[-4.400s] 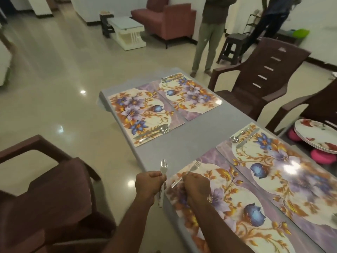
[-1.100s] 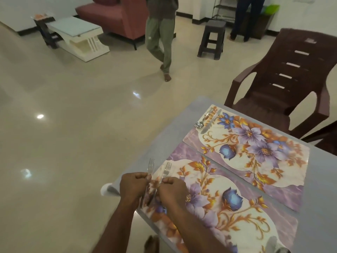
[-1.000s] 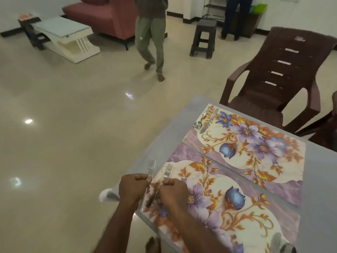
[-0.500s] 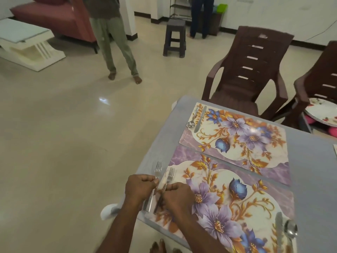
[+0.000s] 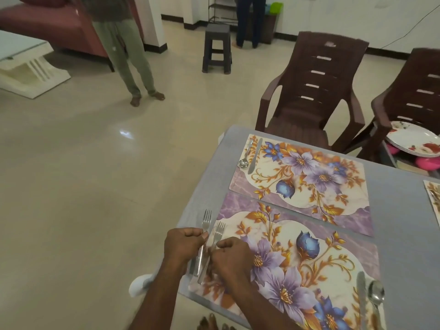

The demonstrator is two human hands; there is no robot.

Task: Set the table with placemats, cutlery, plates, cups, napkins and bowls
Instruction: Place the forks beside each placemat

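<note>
My left hand (image 5: 184, 246) grips a fork (image 5: 206, 220) whose tines point away from me, over the left edge of the near floral placemat (image 5: 309, 253). Beside it, my right hand (image 5: 232, 257) pinches a second fork (image 5: 219, 231) low over the same placemat edge. A knife (image 5: 362, 296) and spoon (image 5: 376, 294) lie at that placemat's right end. The far placemat (image 5: 309, 179) carries a spoon (image 5: 244, 158) and knife (image 5: 254, 156) at its left end. The grey table (image 5: 404, 222) holds both mats.
Two brown plastic chairs (image 5: 312, 91) stand at the far side; the right chair (image 5: 414, 96) holds stacked plates (image 5: 414, 139) over pink bowls (image 5: 428, 163). A third placemat's corner (image 5: 433, 196) shows at right. A person (image 5: 123, 48) stands on the floor; a stool (image 5: 217, 48) beyond.
My view has swung right along the table corner. Both hands still hold the two forks and have lowered them toward the near placemat's left edge.
</note>
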